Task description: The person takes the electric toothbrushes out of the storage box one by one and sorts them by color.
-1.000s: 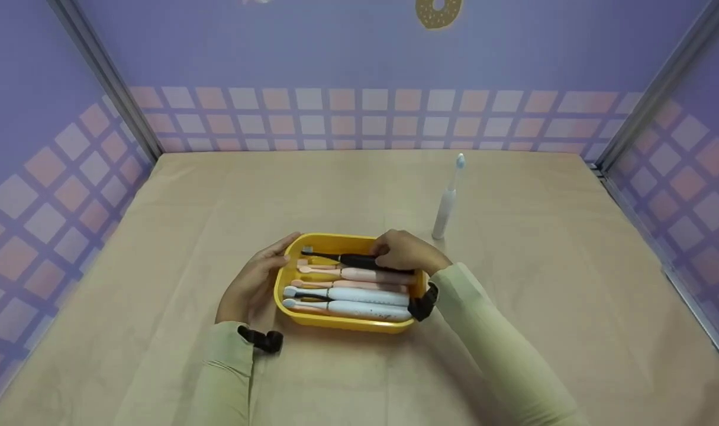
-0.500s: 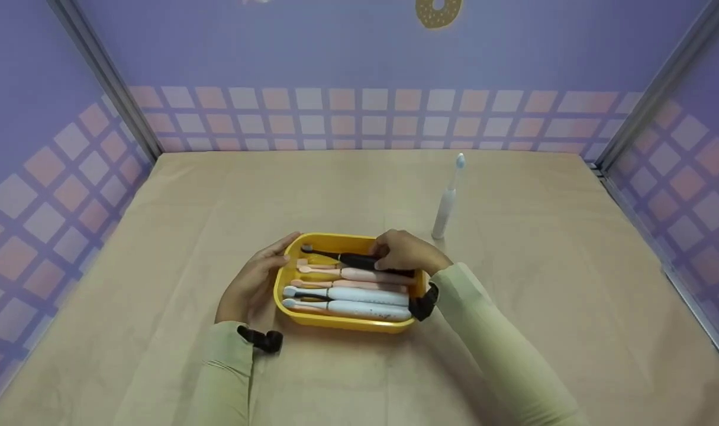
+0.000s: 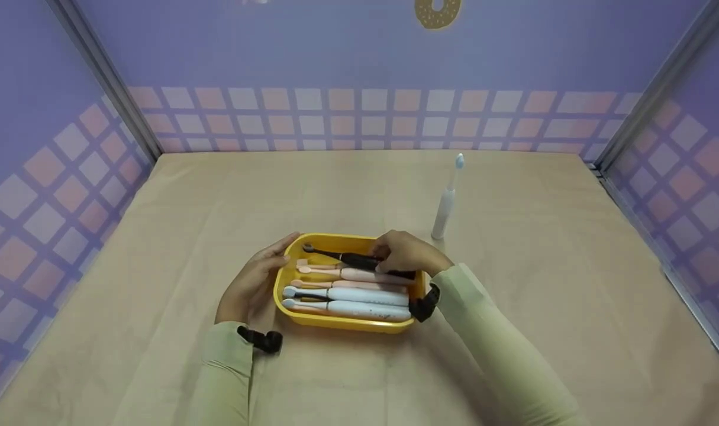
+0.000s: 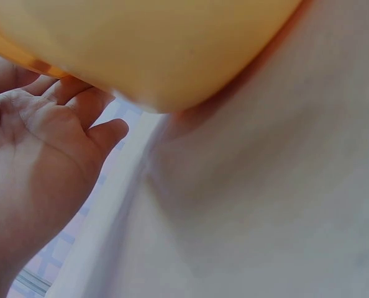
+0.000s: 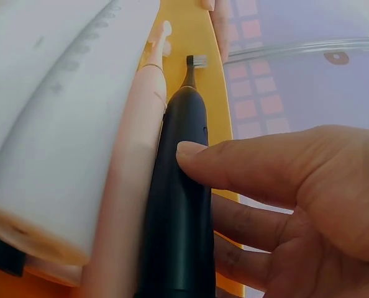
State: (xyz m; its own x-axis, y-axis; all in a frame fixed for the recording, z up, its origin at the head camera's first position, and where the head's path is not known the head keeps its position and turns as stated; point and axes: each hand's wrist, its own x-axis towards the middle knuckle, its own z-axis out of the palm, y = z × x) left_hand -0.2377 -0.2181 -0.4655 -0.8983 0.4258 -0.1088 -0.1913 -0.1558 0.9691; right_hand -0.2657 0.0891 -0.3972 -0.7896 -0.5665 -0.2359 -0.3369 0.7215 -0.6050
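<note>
A yellow plastic basket (image 3: 347,326) holds several electric toothbrushes lying side by side. My left hand (image 3: 254,278) grips its left end, thumb over the rim and fingers along the outer wall. In the left wrist view that hand's palm (image 4: 45,149) shows beside the basket's underside (image 4: 141,49). My right hand (image 3: 409,253) pinches the handle of a black electric toothbrush (image 3: 350,259) along the basket's far side. Its bristles (image 5: 200,61) face the far wall in the right wrist view. Nearer me lie pink toothbrushes (image 3: 365,274) and white ones (image 3: 368,309).
A white electric toothbrush (image 3: 445,210) stands upright on the table behind the basket, to the right. Tiled, purple panels (image 3: 359,59) enclose the table (image 3: 264,189) at the back and both sides. A dark camera band (image 3: 264,340) sits on each wrist.
The black toothbrush has rolled a little in my right fingers, its bristles turning from light and visible to dark, and its head has shifted slightly. My left hand and the basket have stayed put.
</note>
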